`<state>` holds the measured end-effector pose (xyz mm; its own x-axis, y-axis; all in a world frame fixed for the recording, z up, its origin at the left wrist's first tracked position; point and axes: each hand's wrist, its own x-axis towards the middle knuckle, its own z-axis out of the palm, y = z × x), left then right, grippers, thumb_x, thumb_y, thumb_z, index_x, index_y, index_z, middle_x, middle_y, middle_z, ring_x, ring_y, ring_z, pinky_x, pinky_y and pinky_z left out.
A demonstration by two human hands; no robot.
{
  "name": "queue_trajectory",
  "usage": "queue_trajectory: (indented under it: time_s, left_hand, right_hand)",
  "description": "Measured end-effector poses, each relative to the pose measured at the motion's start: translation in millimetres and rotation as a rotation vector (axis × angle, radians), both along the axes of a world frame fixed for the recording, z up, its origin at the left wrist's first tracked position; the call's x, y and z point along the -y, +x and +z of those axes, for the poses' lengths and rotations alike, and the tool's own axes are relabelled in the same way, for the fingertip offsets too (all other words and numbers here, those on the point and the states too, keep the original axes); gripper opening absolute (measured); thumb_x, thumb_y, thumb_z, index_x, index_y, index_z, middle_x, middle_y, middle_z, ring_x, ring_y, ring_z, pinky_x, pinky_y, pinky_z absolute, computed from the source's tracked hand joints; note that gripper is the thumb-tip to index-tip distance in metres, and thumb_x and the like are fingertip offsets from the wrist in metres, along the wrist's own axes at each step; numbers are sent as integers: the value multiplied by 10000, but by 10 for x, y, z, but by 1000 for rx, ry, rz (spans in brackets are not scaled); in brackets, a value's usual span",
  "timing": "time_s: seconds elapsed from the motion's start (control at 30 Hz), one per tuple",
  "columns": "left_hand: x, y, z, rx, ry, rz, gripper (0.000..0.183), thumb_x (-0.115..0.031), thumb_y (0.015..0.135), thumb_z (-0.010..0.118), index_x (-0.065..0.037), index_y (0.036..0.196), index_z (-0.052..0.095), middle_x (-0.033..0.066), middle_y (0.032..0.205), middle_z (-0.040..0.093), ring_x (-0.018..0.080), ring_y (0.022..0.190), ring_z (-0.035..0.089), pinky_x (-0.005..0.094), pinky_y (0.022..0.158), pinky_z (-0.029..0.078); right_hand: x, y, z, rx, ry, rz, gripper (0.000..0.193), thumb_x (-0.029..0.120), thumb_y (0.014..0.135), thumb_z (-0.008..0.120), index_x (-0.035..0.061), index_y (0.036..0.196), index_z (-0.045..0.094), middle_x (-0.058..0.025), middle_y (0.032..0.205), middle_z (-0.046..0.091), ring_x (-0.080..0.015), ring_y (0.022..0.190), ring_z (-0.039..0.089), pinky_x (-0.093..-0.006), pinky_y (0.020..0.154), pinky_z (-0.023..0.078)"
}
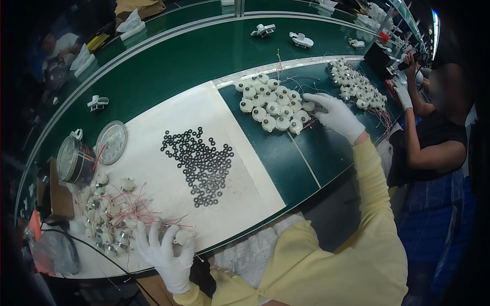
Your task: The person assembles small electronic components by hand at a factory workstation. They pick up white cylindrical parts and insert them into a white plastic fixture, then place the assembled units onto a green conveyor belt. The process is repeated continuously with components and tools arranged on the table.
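1. The person's right hand [334,115], in a white glove, is stretched out across the green desk [173,66] to the far right. Its fingers [315,97] lie spread and flat on the right edge of a packed cluster of round white motors [270,104]; they rest on the pieces, gripping nothing that I can make out.
2. That cluster lies to the left of the right hand, so the nearest motors sit just under and beside the fingertips.
3. The left hand [163,250], also gloved, is low at the near edge, well apart from the right one. Its fingers are curled around a single small white motor [184,236], held between thumb and forefinger.
4. Just to the left of that hand lies a loose heap of wired motors [109,214] with thin red leads, touching the hand's outer side.
5. Between the two hands, on the pale mat [153,178], sits a scatter of black rings [200,166], nearer to the left hand than to the right.
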<state>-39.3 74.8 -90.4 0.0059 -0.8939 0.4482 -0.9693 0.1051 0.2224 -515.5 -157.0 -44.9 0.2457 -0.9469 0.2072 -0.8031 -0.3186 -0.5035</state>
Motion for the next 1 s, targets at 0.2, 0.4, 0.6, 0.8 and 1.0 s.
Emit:
queue_trajectory:
  time_s: [0.2,0.4,0.6,0.8,1.0]
  left_hand:
    - [57,-83,117,17,65,-20,432,-389,704,839,-186,1068,724,115,1247,631,501,1361,455,652,1105,344]
    - [101,-77,53,50,-4,-34,470,-411,702,861,-183,1081,701,109,1230,639,507,1329,483,651,1076,371]
    - [91,-32,9,53,-55,-47,408,-370,756,840,-173,1075,679,104,1233,643,498,1331,490,645,1067,384]
    - [79,-31,1,13,-69,-38,387,-352,788,824,-145,1076,670,105,1238,637,495,1321,499,629,1061,399]
    - [93,-20,-54,20,-101,-38,395,-365,794,821,-137,1086,684,116,1257,633,490,1330,495,617,1056,404]
  right_hand:
    - [-48,12,25,103,52,-146,320,-35,847,631,15,1148,729,-126,1063,732,-227,989,721,-338,906,565]
    - [-60,-32,-144,157,-49,-141,138,-38,849,648,-14,964,720,-123,969,722,-230,912,721,-342,845,567]
    - [-18,-13,-261,117,-232,-87,124,-69,805,643,-4,897,695,-122,915,703,-263,843,706,-346,759,557]
    - [86,-22,-333,14,-372,-36,134,-82,775,636,7,863,686,-128,883,690,-296,784,695,-372,707,553]
    - [53,-46,-271,-8,-333,-13,143,-63,801,656,16,906,713,-133,939,709,-303,822,705,-378,730,561]
